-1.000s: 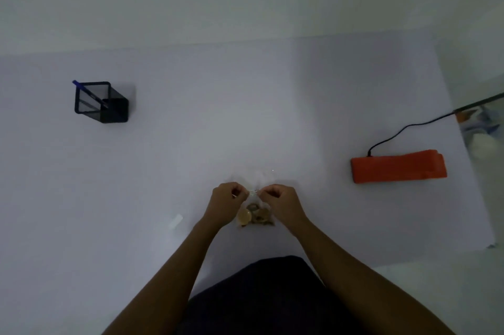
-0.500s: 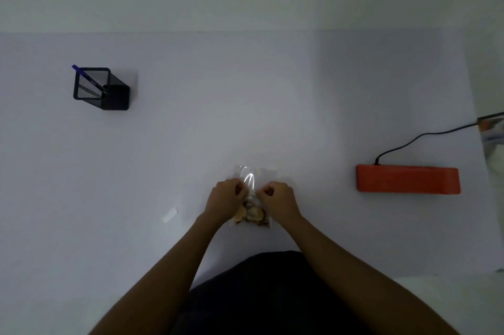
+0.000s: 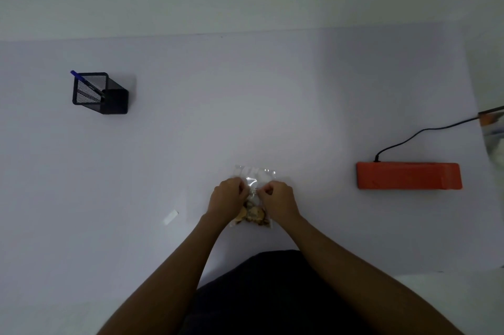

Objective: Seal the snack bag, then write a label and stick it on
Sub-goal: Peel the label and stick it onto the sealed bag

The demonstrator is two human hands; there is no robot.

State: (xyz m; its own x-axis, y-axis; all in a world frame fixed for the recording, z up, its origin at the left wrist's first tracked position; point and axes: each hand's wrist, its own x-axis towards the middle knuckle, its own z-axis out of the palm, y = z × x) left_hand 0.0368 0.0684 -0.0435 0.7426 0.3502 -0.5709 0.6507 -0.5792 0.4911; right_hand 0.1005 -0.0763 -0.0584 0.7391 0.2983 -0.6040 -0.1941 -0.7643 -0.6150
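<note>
more clear bag [image 3: 255,175] top past both hands vs b4

- snack bag [image 3: 255,176]: clear plastic film, looking glossy, crinkled
- pen holder [image 3: 98,93]: black metal mesh, reading matt
- sealer [image 3: 408,175]: orange plastic, showing smooth
- table [image 3: 245,105]: looking matt

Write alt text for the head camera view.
Both hands, left hand and right hand, pinch a clear snack bag on a white table. An orange sealer lies to the right, a black pen holder far left.
</note>
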